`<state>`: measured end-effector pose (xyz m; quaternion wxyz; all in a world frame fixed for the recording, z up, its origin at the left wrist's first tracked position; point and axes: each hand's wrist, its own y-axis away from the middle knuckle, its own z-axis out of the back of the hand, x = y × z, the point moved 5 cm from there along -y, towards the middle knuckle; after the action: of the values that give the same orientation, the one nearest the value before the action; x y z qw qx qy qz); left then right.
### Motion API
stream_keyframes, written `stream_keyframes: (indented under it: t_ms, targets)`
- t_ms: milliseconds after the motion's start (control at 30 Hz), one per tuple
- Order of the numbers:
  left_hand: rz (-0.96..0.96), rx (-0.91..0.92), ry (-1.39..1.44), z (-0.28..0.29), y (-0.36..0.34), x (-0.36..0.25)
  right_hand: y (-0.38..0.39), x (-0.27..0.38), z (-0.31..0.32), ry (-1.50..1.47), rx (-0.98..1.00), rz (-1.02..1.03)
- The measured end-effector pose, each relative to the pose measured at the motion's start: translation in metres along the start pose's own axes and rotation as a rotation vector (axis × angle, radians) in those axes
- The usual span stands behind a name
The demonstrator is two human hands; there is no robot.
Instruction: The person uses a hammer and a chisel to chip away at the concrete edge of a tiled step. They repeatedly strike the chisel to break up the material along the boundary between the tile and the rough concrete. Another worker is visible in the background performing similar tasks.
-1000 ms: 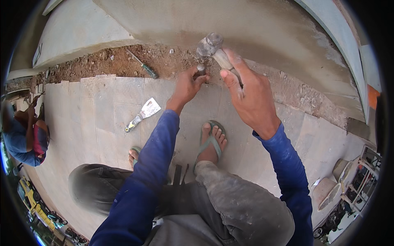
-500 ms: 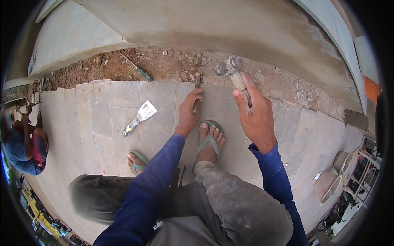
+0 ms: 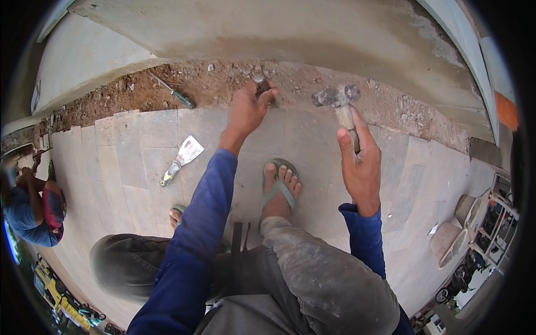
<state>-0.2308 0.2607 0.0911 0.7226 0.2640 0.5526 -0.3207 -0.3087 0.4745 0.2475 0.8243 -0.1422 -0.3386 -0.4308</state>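
Fingers wrapped, the left hand [image 3: 245, 109] is clamped round a chisel [image 3: 261, 84], as I take it to be, its blunt end showing above the fist. The chisel is over the dirt [image 3: 220, 84], just past the edge of the paving [image 3: 315, 148]; I can't tell from where I stand whether its lower end touches the ground, since that part is hidden. To the right of the chisel, clear of it, the right hand [image 3: 362, 170] is closed round the handle of a hammer [image 3: 336, 97], thumb and forefinger lying along the wood, the head turned crosswise.

Left of the chisel, a screwdriver [image 3: 176, 95] lies on the dirt, its handle toward the paving. Nearer the person than the chisel, and to its left, a scraper [image 3: 185, 153] lies flat on the paving. Beyond the chisel rises the wall [image 3: 268, 33]. Well off to the left of it, a co-worker [image 3: 30, 209] sits low.

I'd judge this to be chiselling along the strip, caught between blows, with the chisel being set. Another blow would call for a firm left grip, the tip seated in the dirt, then the hammer swung leftward and down onto the blunt end, clear of the knuckles.
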Motion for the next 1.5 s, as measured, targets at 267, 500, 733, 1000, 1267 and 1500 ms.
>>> stream_keyframes:
  t_ms: [267, 500, 733, 1000, 1267, 1500]
  targets:
    - [0.013, 0.097, -0.127, 0.004, -0.008, 0.0, -0.011, 0.007, -0.001, -0.003, 0.009, 0.092]
    - [0.01, 0.229, -0.226, -0.002, -0.012, -0.027, -0.052, 0.055, -0.018, -0.041, 0.03, 0.253]
    - [-0.08, 0.222, -0.16, -0.004, -0.011, -0.023, -0.067, 0.069, -0.01, 0.027, 0.041, 0.345]
    - [-0.106, 0.216, -0.181, -0.007, -0.007, -0.014, -0.06, 0.067, -0.011, 0.125, 0.159, 0.306]
    - [-0.108, 0.21, -0.205, -0.006, 0.004, -0.024, -0.05, 0.056, -0.019, 0.259, 0.244, 0.291]
    - [-0.092, 0.229, -0.236, -0.008, 0.004, -0.008, -0.038, 0.047, -0.024, 0.114, 0.181, 0.259]
